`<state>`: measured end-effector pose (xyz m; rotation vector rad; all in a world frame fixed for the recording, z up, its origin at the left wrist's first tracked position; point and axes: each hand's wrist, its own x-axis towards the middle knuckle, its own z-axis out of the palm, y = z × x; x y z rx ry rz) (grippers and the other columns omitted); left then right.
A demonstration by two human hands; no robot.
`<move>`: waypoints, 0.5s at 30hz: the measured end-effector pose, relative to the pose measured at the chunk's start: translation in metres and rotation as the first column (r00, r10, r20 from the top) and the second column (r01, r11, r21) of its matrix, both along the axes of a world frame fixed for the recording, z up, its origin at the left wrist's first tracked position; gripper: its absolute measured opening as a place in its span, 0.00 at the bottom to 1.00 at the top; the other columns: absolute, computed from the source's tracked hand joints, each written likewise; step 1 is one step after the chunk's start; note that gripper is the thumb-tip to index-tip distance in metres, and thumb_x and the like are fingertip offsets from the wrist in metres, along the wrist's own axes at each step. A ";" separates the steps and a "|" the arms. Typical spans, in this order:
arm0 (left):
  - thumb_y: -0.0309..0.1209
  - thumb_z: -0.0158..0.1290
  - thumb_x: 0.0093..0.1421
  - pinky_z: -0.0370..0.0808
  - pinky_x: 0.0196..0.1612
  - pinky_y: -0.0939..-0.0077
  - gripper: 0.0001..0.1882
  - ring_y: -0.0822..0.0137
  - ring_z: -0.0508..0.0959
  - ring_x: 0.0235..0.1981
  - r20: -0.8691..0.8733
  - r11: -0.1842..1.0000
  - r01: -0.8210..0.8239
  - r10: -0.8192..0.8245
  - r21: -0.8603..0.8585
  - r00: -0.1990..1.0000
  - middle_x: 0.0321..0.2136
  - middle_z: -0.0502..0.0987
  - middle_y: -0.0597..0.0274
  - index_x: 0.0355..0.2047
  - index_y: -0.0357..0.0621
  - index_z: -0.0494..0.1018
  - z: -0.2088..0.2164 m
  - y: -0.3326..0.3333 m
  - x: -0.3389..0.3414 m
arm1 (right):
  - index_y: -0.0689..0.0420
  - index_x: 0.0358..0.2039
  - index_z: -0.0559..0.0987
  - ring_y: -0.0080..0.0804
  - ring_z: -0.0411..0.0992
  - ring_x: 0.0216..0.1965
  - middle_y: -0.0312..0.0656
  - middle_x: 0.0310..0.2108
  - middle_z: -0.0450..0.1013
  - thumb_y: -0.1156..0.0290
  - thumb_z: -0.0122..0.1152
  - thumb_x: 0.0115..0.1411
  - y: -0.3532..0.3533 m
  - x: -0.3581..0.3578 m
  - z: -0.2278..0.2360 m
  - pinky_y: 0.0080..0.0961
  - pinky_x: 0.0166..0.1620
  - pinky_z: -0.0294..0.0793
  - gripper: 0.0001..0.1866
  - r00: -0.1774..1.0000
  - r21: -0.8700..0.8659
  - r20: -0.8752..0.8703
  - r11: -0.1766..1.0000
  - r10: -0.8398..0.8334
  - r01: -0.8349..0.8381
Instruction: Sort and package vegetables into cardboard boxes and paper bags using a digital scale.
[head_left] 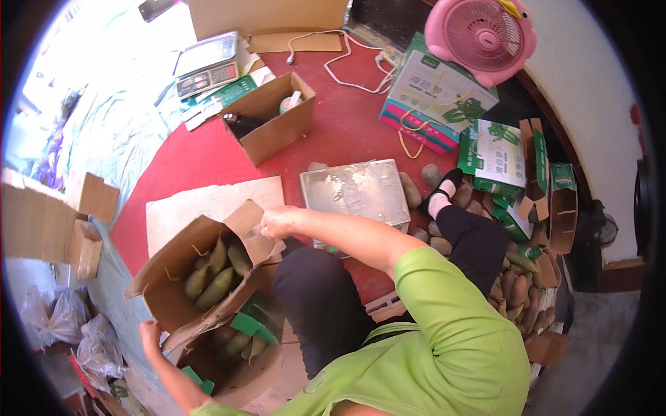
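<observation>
An open brown cardboard box (pixel 166 260) is tilted in front of me on the left, with several long green-brown vegetables (pixel 216 276) inside. My right hand (pixel 277 222) is closed on a flap at its far right corner. At its near left edge, my left hand (pixel 150 335) is closed on the cardboard, its fingertips partly hidden. Just below sits a second open box (pixel 257 378) with green flaps, holding similar vegetables (pixel 236 345). A flat sheet of cardboard (pixel 166 220) lies beyond the upper box.
A metal-topped platform (pixel 355 191) stands ahead on the red floor. Round stones or tubers (pixel 431 173) lie beside my foot. A digital scale (pixel 206 64), a small carton (pixel 277 128), a pink fan (pixel 485 38) on printed boxes (pixel 440 87) and piled root vegetables (pixel 517 291) surround me.
</observation>
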<state>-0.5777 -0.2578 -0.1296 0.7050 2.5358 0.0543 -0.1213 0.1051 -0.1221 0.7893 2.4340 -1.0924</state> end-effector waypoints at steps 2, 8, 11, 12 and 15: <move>0.35 0.50 0.57 0.72 0.23 0.73 0.13 0.69 0.74 0.21 0.417 0.920 -0.351 0.254 0.176 0.873 0.23 0.76 0.58 0.28 0.36 0.76 0.009 0.020 0.025 | 0.54 0.31 0.81 0.47 0.75 0.36 0.50 0.32 0.76 0.62 0.53 0.52 0.015 0.046 0.001 0.40 0.41 0.72 0.12 0.956 0.024 -0.155 0.966 -0.250 0.257; 0.34 0.50 0.60 0.72 0.29 0.76 0.13 0.70 0.75 0.27 0.081 0.932 -0.157 0.137 0.327 0.987 0.28 0.76 0.59 0.37 0.34 0.73 0.031 0.008 0.011 | 0.54 0.31 0.81 0.47 0.74 0.38 0.50 0.32 0.76 0.62 0.53 0.52 0.046 0.169 -0.004 0.39 0.42 0.72 0.13 0.909 0.104 -0.094 0.904 -0.406 0.415; 0.30 0.49 0.61 0.73 0.36 0.77 0.13 0.70 0.75 0.33 -0.076 0.839 0.077 -0.043 0.538 0.996 0.33 0.77 0.58 0.42 0.33 0.72 0.026 0.046 0.022 | 0.55 0.31 0.80 0.47 0.74 0.38 0.49 0.33 0.76 0.63 0.54 0.50 0.051 0.253 -0.013 0.38 0.42 0.72 0.12 0.885 0.222 0.044 0.868 -0.464 0.444; 0.28 0.49 0.61 0.72 0.40 0.78 0.14 0.70 0.75 0.36 -0.161 0.781 0.163 -0.081 0.603 0.984 0.35 0.77 0.57 0.45 0.32 0.71 0.036 0.066 0.046 | 0.55 0.31 0.80 0.47 0.74 0.38 0.49 0.33 0.76 0.64 0.54 0.50 0.049 0.284 -0.012 0.38 0.42 0.72 0.12 0.864 0.238 0.053 0.846 -0.501 0.476; 0.26 0.48 0.62 0.70 0.46 0.78 0.13 0.69 0.75 0.41 -0.066 0.684 0.161 -0.163 0.711 0.984 0.39 0.76 0.56 0.46 0.32 0.70 0.080 0.116 0.118 | 0.55 0.30 0.81 0.46 0.74 0.38 0.49 0.33 0.76 0.64 0.55 0.49 0.042 0.341 0.016 0.38 0.42 0.72 0.12 0.765 0.299 0.110 0.755 -0.635 0.584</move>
